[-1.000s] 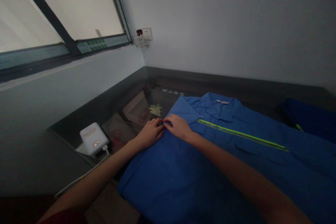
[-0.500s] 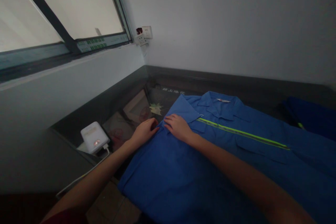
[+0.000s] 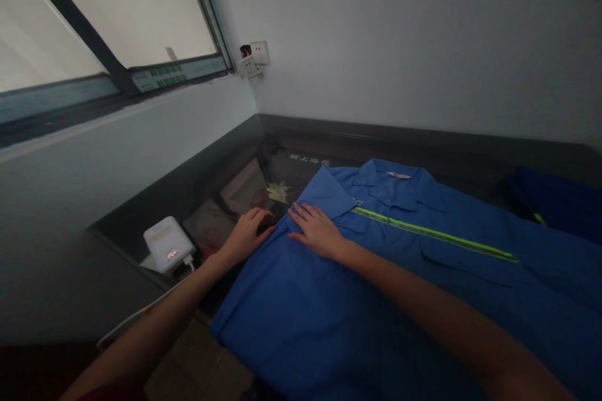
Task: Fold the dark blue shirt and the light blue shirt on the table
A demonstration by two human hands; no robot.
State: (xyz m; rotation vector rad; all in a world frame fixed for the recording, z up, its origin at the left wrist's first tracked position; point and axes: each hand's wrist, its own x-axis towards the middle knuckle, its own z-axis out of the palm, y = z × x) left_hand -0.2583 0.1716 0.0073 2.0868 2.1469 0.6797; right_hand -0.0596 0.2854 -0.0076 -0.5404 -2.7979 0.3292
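A blue work jacket (image 3: 371, 301) with a yellow-green and grey reflective stripe lies spread on a dark glossy table (image 3: 301, 138). Its collar faces the back wall, and its left side is folded inward. My right hand (image 3: 317, 230) rests flat on the folded part, fingers spread. At the fold's left edge is my left hand (image 3: 247, 235), its fingers slightly curled and apart, thumb near the cloth. I see nothing held in it.
On the table's left stands a white power bank (image 3: 168, 243) with a cable plugged in. Another dark blue folded garment (image 3: 557, 203) lies at the far right. Walls border the table at the back and left, with wall sockets (image 3: 254, 59) in the corner.
My left hand has drawn slightly left, away from the jacket's edge, and its fingers have loosened. The right hand has flattened and spread on the cloth. The view has shifted a little.
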